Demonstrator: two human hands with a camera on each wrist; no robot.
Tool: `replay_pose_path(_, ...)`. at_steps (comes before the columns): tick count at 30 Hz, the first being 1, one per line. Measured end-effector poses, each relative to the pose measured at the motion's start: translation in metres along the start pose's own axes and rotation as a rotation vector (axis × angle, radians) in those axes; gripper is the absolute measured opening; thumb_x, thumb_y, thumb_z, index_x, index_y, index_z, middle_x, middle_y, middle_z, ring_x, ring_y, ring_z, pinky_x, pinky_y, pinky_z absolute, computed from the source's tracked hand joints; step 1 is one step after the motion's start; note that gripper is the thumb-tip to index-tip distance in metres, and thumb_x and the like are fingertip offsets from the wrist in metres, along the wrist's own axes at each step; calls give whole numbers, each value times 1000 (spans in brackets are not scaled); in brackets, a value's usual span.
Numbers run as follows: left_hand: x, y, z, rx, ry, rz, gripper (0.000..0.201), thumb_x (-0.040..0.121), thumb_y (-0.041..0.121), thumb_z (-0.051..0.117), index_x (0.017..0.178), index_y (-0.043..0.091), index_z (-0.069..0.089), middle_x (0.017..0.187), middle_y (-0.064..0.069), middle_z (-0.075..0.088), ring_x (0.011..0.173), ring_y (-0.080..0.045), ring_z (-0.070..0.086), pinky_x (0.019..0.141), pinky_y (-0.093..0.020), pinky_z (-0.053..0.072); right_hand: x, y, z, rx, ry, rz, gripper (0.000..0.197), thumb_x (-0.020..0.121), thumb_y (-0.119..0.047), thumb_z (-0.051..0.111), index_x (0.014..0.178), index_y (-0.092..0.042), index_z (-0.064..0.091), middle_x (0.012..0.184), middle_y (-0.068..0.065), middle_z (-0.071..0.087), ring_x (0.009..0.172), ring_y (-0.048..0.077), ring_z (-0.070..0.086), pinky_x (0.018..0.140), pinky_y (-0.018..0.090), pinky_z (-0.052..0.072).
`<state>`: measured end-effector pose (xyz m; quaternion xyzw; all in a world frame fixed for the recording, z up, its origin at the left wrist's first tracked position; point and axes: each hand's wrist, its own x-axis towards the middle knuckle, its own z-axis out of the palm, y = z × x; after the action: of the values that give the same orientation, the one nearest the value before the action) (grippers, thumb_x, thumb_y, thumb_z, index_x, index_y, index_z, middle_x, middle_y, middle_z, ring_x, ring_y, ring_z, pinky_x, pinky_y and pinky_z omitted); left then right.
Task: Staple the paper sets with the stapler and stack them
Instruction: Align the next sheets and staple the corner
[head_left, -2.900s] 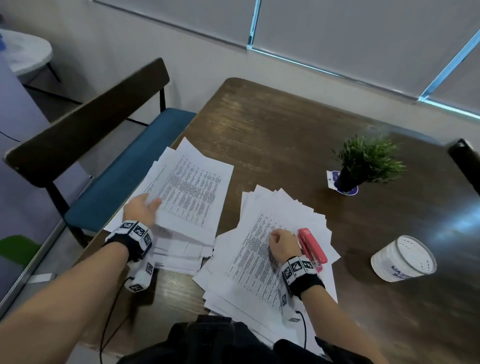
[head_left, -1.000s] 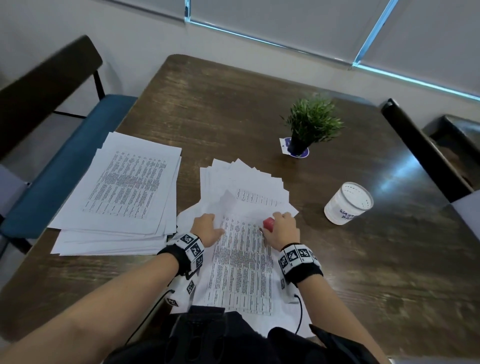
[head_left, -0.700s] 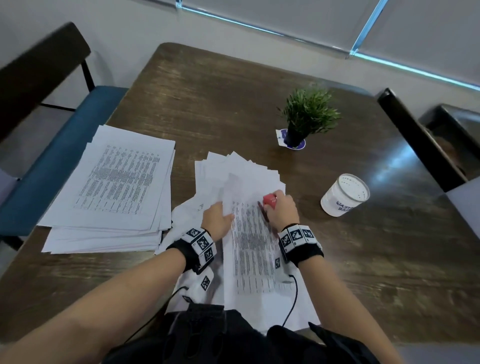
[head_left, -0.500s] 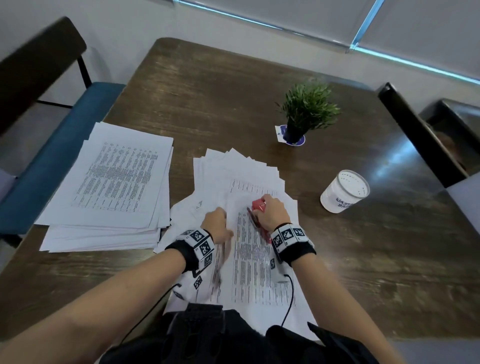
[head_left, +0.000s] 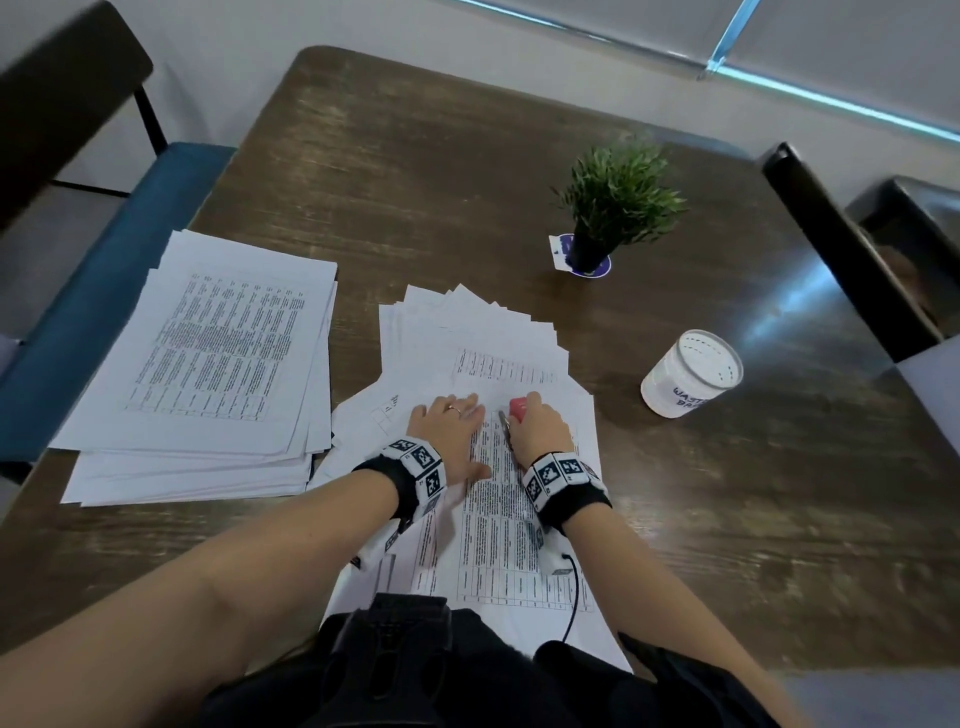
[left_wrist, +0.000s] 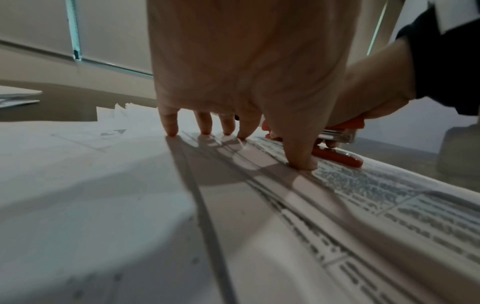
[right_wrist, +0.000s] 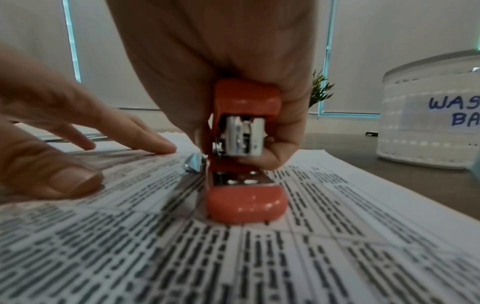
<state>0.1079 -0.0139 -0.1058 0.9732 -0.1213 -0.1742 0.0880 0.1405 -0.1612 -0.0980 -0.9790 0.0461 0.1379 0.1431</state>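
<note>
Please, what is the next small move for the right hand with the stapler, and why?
Probably slide the stapler to the sheet's top corner so the paper enters its open mouth. The right hand grips it with its base resting on top of the printed sheet, and the left hand presses that sheet flat beside it.

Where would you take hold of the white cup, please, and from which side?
Grip the cup round its side wall, coming from the right or from above. It stands upright and alone on the table, so fingers can likely wrap it; the papers and both hands crowd its left.
</note>
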Motion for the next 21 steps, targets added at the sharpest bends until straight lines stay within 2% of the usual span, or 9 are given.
replay_pose_path(2,0,1,-2,13,5,-14,95,77,75,54,150,24,21,161,3,13,143,-27,19,112,-49,25,2,1,1,-13,17,-31,29,99,-31,47,118,-10,45,115,14,59,102,35,59,74,36,40)
replay_pose_path(7,2,3,-6,41,-15,-25,97,75,74,57,150,25,21,160,3,16,141,-29,22,109,-49,28,11,7,-6,-115,24,-155,23,98,-31,47,117,-19,49,116,7,58,103,33,54,74,39,44)
replay_pose_path(9,3,3,-7,44,-21,-29,98,74,74,58,150,25,22,160,2,17,140,-29,22,108,-48,29,13,7,-6,-127,15,-172,24,99,-32,46,118,-18,47,117,8,58,102,34,55,73,38,44)
replay_pose_path(13,5,5,-6,46,-13,-44,99,74,74,59,151,25,21,160,3,17,140,-28,22,108,-46,29,14,-4,-1,-74,-7,-86,32,101,-34,42,122,-9,44,118,14,59,103,38,59,74,37,41)
replay_pose_path(15,5,5,-5,54,-5,-51,99,73,76,59,150,26,22,159,4,19,139,-28,23,106,-45,29,16,-12,2,-28,-3,5,28,101,-30,42,120,-9,46,115,15,62,104,36,60,73,35,40)
replay_pose_path(17,5,5,-5,52,-6,-50,99,72,76,58,150,27,21,159,4,19,139,-28,23,106,-45,29,15,-14,5,-33,4,23,25,102,-27,40,118,-9,45,113,15,63,102,34,61,70,34,38)
replay_pose_path(21,4,5,-7,33,-12,-45,99,74,74,59,152,27,20,161,4,16,141,-28,20,109,-46,26,16,-6,4,-221,41,-150,25,104,-29,37,118,-9,42,116,12,59,98,35,60,67,35,37)
